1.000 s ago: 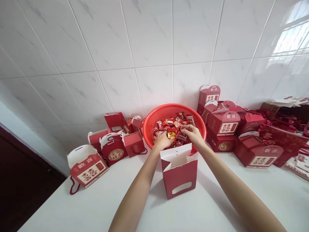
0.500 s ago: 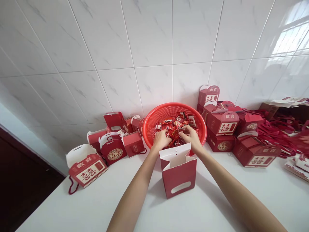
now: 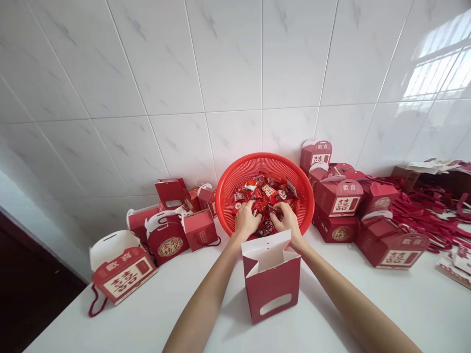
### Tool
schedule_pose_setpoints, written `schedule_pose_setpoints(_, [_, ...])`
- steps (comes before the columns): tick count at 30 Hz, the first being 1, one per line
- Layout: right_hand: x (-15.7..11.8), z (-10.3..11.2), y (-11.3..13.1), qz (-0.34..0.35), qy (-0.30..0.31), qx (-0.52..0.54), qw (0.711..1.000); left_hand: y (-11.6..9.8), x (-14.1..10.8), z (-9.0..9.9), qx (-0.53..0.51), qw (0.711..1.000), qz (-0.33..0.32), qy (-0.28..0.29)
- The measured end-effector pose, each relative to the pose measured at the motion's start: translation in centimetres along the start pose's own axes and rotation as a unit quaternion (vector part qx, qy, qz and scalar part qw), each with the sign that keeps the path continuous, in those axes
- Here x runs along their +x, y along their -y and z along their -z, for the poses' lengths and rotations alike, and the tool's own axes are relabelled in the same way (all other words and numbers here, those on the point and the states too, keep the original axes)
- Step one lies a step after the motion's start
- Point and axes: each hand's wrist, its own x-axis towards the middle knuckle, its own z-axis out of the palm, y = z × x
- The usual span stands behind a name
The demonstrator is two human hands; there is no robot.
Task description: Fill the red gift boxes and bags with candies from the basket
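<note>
A red plastic colander (image 3: 224,196) holds a heap of red-wrapped candies (image 3: 268,190). Both of my hands are down inside it, side by side. The fingers of my left hand (image 3: 247,220) curl round candies at the near left of the heap. My right hand (image 3: 286,218) has its thumb and fingers bent in round candies at the near right; how many each hand grips is hidden. In front of the colander, between my forearms, an upright red paper gift box (image 3: 273,289) stands with its white-lined top open and an oval window low on its front.
Several red gift boxes (image 3: 125,274) stand at the left, some with open tops and cord handles. Closed boxes (image 3: 340,198) are stacked at the right. Beyond them lie a pile of dark red ribbons (image 3: 415,208) and a cardboard box (image 3: 405,176). A white tiled wall (image 3: 235,63) rises behind.
My fingers have shifted among the candies, with the right hand curling further in. The candy heap has been stirred about. The view has tilted slightly; the upright box stays in front of the colander.
</note>
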Motion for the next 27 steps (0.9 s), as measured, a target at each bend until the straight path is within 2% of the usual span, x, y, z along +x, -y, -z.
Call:
schedule_pose_setpoints(8, [4.3,-1.5,-1.8,0.016,-0.021,0.010,1.000,0.9,4.6,-1.4,0.007,0.999,0.010,0.030])
schedule_pose_setpoints(14, [5.2,-3.2,-3.8,0.008,-0.029,0.022,0.999,2.3,6.2,-3.3,-0.021,0.999,-0.004,-0.042])
schedule_pose_setpoints(16, [5.3,-3.5,-4.2,0.001,-0.028,0.036,0.999,2.6,6.6,-3.5,-0.030,0.998,-0.020,-0.047])
schedule_pose_setpoints(21, [5.9,-3.3,-4.7,-0.043,-0.033,0.092,0.994,2.7,7.3,-3.0,-0.027,0.999,-0.022,-0.009])
schedule_pose_setpoints(27, [6.7,-2.3,-3.9,-0.104,-0.054,0.208,0.971,2.5,7.6,-1.5,-0.097,0.995,-0.012,-0.037])
